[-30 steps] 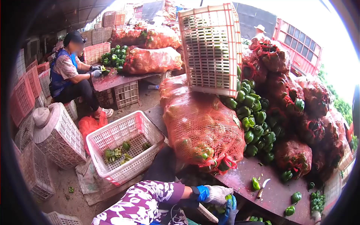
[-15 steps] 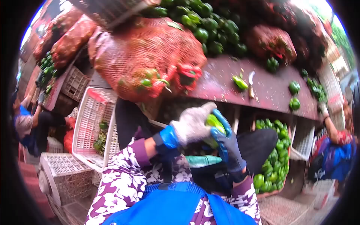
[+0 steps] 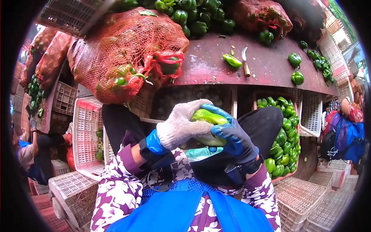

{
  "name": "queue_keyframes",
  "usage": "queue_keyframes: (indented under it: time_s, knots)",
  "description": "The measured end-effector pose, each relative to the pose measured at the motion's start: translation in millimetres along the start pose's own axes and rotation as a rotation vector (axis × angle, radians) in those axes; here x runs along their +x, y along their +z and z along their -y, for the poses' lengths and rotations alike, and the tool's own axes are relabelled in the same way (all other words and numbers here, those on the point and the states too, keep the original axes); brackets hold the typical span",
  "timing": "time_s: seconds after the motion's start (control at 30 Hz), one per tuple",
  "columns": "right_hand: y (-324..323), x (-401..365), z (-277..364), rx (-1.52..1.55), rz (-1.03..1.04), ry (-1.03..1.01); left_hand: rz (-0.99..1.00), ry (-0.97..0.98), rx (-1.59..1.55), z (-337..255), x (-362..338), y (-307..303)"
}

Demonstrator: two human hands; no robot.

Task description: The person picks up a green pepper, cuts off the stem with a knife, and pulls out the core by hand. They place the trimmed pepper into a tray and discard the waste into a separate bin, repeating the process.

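Between my two gloved hands is a light green pepper (image 3: 210, 117), held above my lap. My left hand (image 3: 184, 125), in a whitish knit glove, wraps round its left side. On the right side my right hand (image 3: 234, 135), in a blue-coated glove, has its fingers curled on the pepper. More pale green shows below between the palms, partly hidden. On the dark red table in front lie a curved knife (image 3: 245, 63) with a wooden handle and a light green pepper (image 3: 232, 60) beside it.
A crate of green peppers (image 3: 284, 139) stands right of my knee. A red mesh sack (image 3: 127, 50) fills the table's left part, with a pepper pile (image 3: 201, 15) behind. A white crate (image 3: 87, 133) tilts at my left. People sit at far left (image 3: 27, 154) and far right (image 3: 342, 129).
The view has shifted, so the table and sack appear higher and further left. Both hands have closed round the pepper, which now shows more of its side.
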State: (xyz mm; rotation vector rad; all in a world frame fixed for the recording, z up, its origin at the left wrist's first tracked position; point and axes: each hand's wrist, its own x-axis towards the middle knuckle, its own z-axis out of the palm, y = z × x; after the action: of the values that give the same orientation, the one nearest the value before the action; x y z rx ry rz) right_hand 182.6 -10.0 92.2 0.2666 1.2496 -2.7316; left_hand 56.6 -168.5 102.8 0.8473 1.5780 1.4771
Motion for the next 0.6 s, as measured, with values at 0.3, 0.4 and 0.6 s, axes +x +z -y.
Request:
queue_keyframes:
  time_s: [0.3, 0.4, 0.6]
  knots:
    - [-4.1, 4.4, -35.2, -0.249, -0.233, -0.183, -0.002, -0.005, 0.354, 22.6, 17.7, -6.0]
    - [-6.5, 3.2, -40.4, -0.406, -0.248, -0.245, 0.000, 0.027, 0.458, 26.4, 16.3, -5.6]
    - [-0.8, 1.5, -39.8, -0.522, -0.293, -0.300, -0.027, 0.020, 0.474, 14.4, 15.3, 5.5]
